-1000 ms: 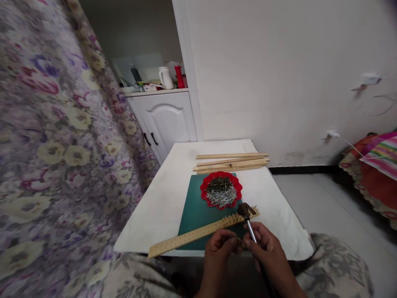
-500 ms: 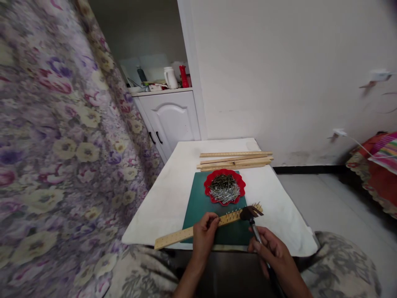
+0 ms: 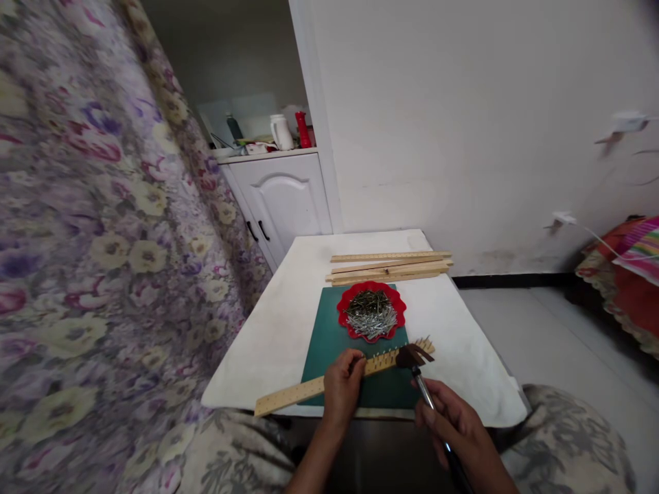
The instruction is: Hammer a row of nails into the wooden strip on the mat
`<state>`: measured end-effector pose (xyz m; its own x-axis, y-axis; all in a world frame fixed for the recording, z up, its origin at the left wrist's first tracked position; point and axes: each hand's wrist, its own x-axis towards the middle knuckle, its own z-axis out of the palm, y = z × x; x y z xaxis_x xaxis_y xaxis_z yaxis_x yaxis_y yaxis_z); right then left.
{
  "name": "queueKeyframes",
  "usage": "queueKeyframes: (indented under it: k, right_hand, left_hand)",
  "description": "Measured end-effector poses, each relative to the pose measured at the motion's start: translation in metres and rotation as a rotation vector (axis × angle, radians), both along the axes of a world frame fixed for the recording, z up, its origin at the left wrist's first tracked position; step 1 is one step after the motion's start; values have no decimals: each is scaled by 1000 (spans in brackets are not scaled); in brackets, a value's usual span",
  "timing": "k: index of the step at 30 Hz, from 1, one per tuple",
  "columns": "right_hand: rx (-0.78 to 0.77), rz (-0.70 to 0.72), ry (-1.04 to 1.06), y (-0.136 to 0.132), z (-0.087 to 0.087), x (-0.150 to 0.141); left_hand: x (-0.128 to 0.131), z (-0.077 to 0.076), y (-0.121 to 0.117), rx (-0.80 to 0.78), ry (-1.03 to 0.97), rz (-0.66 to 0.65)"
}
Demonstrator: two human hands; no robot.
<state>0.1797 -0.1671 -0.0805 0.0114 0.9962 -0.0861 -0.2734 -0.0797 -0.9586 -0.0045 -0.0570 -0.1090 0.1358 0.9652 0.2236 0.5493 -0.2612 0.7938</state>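
A nail-studded plank [image 3: 303, 392] is apparently touched by the pinched left hand [image 3: 342, 388], a shiny-shafted hammer [image 3: 423, 390] gripped in the right hand [image 3: 456, 424].

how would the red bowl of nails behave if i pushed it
The red bowl would probably feel heavy for its size, since metal nails are piled in it. It looks wide and low, so it may slide over the green mat rather than tip. The loose nails could shift or spill if jolted.

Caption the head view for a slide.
Right hand gripping a hammer, left hand at a partly nail-studded wooden strip, near a red bowl of nails.
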Motion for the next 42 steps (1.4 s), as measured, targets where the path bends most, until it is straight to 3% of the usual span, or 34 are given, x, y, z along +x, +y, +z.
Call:
queueKeyframes:
  k: [7, 16, 21, 32, 42]
  right_hand:
    - [-1, 41, -40, 3, 2, 1]
    - [54, 197, -78, 26, 22, -22]
    - [133, 184, -140, 36, 22, -32]
    - [4, 223, -147, 36, 24, -36]
    - [148, 188, -214, 40, 23, -39]
  left_hand:
    - [1, -2, 1, 38, 91, -11]
    - [3, -2, 2, 18, 117, -15]
    - [2, -5, 2, -30, 95, -5]
    - [4, -4, 0, -61, 68, 29]
    - [2, -6, 2, -27, 107, 30]
